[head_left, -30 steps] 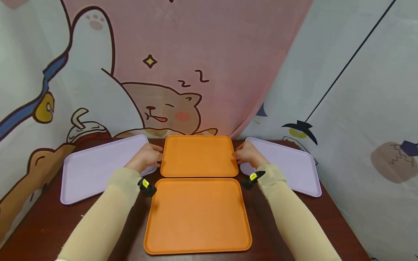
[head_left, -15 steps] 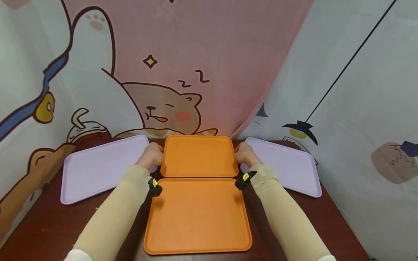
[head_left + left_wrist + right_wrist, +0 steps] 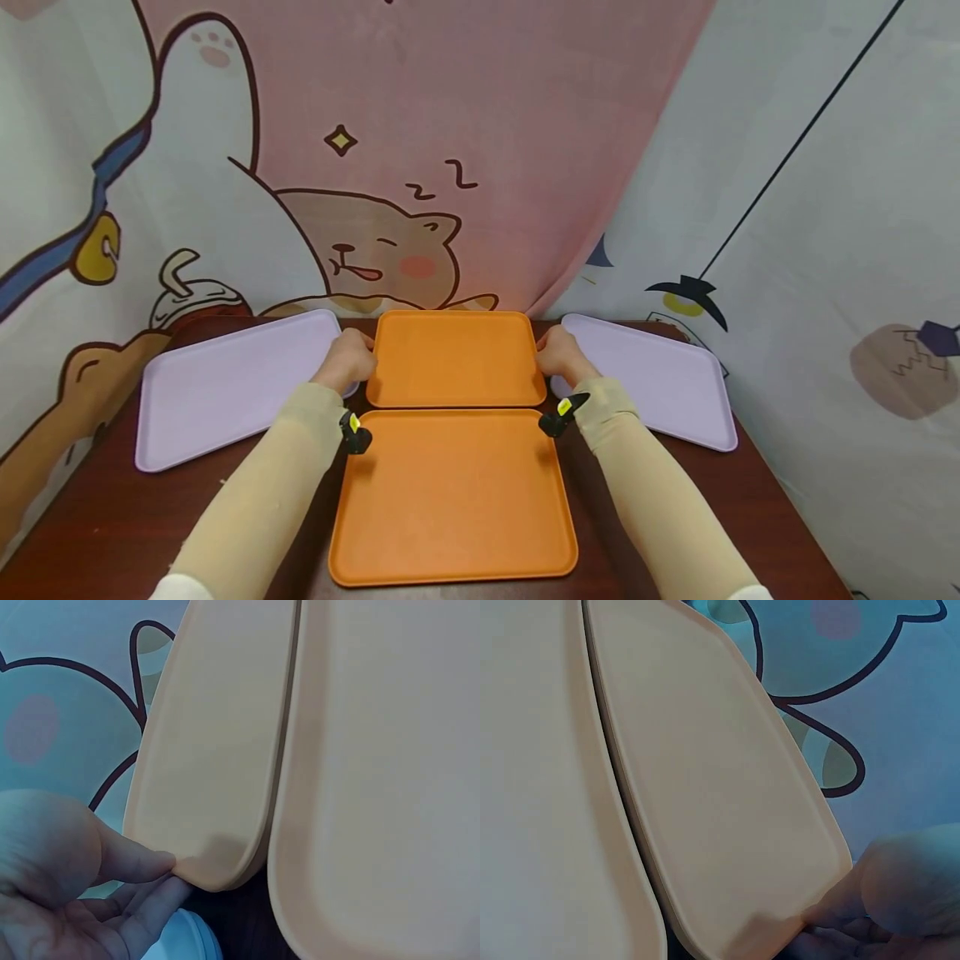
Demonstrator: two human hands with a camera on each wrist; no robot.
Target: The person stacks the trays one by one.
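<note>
Two orange trays lie one behind the other on the dark wooden table (image 3: 97, 517). My left hand (image 3: 356, 358) grips the left rim of the far orange tray (image 3: 456, 360), and my right hand (image 3: 553, 353) grips its right rim. In the left wrist view the left hand (image 3: 154, 876) pinches the far orange tray (image 3: 217, 750) at a corner, thumb on top and fingers underneath. The right hand (image 3: 832, 919) holds the far orange tray (image 3: 720, 795) the same way in the right wrist view. The near orange tray (image 3: 453, 496) lies between my forearms, touched by neither hand.
A lilac tray (image 3: 225, 387) lies left of the orange trays and another lilac tray (image 3: 660, 383) lies right, each angled, with a corner close to a hand. A cartoon-printed curtain (image 3: 420, 167) hangs right behind the table. Table edges run at left and right.
Both hands closed in on the far orange tray's side rims and both forearms swung inward. The trays have stayed in place.
</note>
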